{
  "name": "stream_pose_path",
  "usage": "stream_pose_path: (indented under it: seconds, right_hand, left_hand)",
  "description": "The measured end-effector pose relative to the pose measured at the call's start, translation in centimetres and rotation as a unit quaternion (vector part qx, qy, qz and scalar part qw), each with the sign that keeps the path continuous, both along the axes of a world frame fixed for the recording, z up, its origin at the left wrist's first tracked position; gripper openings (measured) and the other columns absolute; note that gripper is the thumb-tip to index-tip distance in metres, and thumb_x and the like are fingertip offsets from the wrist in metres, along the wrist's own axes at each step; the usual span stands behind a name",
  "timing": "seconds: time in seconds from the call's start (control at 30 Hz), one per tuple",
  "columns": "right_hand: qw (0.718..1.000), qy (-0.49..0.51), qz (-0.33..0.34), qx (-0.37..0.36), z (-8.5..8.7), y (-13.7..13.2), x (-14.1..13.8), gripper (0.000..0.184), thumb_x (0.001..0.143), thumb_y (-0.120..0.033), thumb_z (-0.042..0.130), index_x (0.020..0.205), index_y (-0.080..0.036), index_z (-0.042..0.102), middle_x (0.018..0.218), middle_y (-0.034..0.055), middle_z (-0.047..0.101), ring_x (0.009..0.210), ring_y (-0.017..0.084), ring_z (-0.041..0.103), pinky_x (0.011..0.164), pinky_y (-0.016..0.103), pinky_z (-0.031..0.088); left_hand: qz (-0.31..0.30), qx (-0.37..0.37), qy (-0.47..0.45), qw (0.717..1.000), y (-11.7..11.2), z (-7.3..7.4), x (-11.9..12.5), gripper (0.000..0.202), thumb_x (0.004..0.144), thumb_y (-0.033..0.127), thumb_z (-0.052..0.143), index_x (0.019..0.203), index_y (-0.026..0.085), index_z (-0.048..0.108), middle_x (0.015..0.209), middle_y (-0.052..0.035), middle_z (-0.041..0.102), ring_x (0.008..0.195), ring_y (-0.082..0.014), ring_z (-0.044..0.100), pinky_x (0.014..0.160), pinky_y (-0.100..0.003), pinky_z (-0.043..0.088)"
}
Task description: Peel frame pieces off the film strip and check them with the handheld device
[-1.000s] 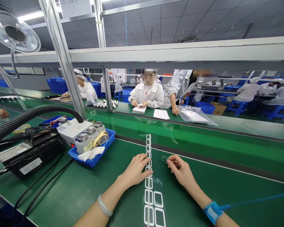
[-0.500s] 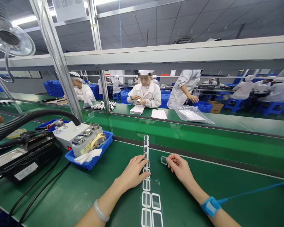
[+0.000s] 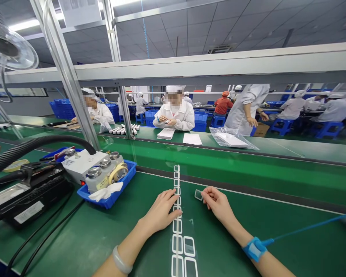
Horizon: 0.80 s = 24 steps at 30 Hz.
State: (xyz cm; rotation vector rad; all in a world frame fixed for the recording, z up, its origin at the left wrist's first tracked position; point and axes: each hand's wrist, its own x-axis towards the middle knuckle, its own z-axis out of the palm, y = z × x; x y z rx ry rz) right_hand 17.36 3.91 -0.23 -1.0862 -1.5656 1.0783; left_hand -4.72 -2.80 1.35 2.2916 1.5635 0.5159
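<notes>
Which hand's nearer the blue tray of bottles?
Left. The left hand lies right of the blue tray, at the strip of white-edged frames; the right hand is farther away, beyond that strip.

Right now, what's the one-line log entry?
left hand | on clear strip of white frames | right hand | holding small clear rectangular frame
</notes>
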Motion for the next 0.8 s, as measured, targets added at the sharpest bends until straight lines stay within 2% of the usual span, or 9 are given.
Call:
stream_pose_path:
  seconds: [0.53,0.8]
  right_hand:
    - [1.000,-0.008,0.001,-0.008,0.22,-0.14,-0.05,0.043,0.069,-0.061,0.061,0.065,-0.019,0.050,0.051,-0.0021,0.051,0.039,0.010,0.040,0.041,0.023,0.033]
    - [1.000,0.000,0.007,-0.006,-0.38,0.09,0.08,0.040,0.072,-0.057,0.062,0.067,-0.019,0.051,0.052,-0.0023,0.052,0.039,0.009,0.041,0.040,0.022,0.032]
  left_hand:
    - [-0.002,-0.001,0.016,1.000,-0.05,0.03,0.03,0.048,0.088,0.041,0.047,0.130,0.018,0.046,0.142,-0.0133,0.039,0.132,-0.0276,0.032,0.107,-0.047,0.030]
    - [0.003,0.010,0.008,1.000,-0.12,-0.03,0.05,0.046,0.087,0.040,0.048,0.129,0.020,0.047,0.141,-0.0124,0.041,0.131,-0.0273,0.034,0.106,-0.048,0.031]
